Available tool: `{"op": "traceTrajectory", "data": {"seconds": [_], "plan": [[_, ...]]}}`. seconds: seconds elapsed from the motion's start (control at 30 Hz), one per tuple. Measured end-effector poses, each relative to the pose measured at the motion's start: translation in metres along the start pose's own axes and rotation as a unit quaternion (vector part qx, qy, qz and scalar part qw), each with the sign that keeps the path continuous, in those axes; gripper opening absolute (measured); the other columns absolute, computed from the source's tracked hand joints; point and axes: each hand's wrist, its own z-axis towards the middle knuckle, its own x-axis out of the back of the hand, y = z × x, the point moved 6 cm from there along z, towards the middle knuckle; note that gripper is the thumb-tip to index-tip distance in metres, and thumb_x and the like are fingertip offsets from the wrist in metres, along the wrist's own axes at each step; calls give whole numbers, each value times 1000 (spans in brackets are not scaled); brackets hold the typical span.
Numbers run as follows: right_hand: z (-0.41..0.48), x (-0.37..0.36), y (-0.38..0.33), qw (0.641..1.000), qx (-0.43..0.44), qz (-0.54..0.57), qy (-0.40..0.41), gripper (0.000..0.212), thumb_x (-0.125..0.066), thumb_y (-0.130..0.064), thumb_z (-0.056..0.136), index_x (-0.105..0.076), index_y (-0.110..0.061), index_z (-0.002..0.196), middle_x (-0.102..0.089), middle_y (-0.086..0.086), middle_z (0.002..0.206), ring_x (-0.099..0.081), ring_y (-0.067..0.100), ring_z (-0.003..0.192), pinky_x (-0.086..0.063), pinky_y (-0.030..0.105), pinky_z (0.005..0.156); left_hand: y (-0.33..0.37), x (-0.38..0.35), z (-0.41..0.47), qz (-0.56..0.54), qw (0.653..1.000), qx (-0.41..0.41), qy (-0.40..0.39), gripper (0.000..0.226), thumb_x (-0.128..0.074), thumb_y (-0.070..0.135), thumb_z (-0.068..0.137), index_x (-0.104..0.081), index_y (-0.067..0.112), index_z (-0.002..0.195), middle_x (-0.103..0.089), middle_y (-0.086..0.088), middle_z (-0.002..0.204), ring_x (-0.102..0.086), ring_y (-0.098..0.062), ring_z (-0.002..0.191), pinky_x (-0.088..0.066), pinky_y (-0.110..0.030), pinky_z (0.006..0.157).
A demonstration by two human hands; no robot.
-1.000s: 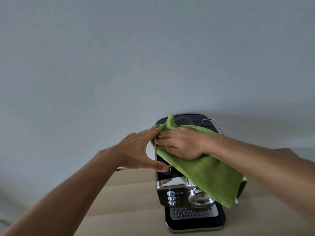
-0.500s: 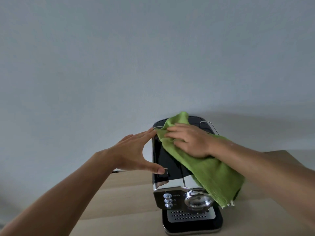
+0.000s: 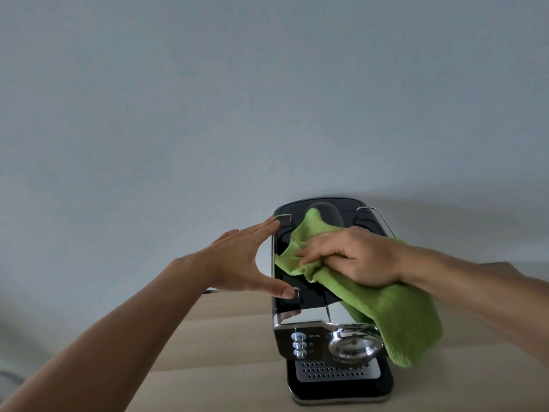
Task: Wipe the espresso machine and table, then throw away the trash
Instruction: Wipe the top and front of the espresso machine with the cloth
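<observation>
- The black and chrome espresso machine (image 3: 309, 301) stands straight ahead of me on the pale wooden table (image 3: 222, 337), its back close to the plain grey wall (image 3: 237, 99); its long axis runs away from me, button panel and perforated metal drip tray (image 3: 335, 373) at my end.
- My left hand (image 3: 237, 260) is spread flat with straight fingers against the machine's left edge; the thumb touches the top near the front and the fingertips reach the rear left corner; it holds nothing and, I judge, only steadies the body.
- My right hand (image 3: 356, 257) lies on the machine's top, fingers bent over a bunched part of the green ribbed microfibre cloth (image 3: 395, 316) and pressing it onto the glossy black surface; the rest of the cloth trails under my wrist and hangs over the right side, down past the chrome brew head.
- The two hands are near each other but apart, with a strip of bare black top between them.
- What the next stroke turns on, as I judge it: the bare top lies to the left of and in front of the cloth, so the right hand is the nearer and must sweep along the long axis towards me or across towards the left hand.
- The table is not yet being wiped; no trash is in sight.
</observation>
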Motion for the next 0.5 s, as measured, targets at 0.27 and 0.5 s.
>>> {"op": "traceTrajectory", "data": {"seconds": [0.27, 0.5], "plan": [[28, 6, 16, 990, -24, -138, 29, 43, -36, -31, 89, -55, -33, 128, -30, -5, 150, -23, 11, 138, -13, 29, 114, -3, 0, 2, -4, 1000, -1, 5, 129, -59, 88, 49, 9, 41, 148, 6, 23, 156, -4, -6, 144, -6, -29, 116], [20, 20, 35, 985, -107, -118, 63, 37, -36, -20, 98, -47, -22, 133, -35, -4, 146, -26, 8, 136, -12, 8, 97, -3, 1, 2, -3, 1000, 0, 4, 131, -53, 92, 43, 8, 43, 148, 6, 24, 155, -5, -10, 145, -8, -33, 116]]}}
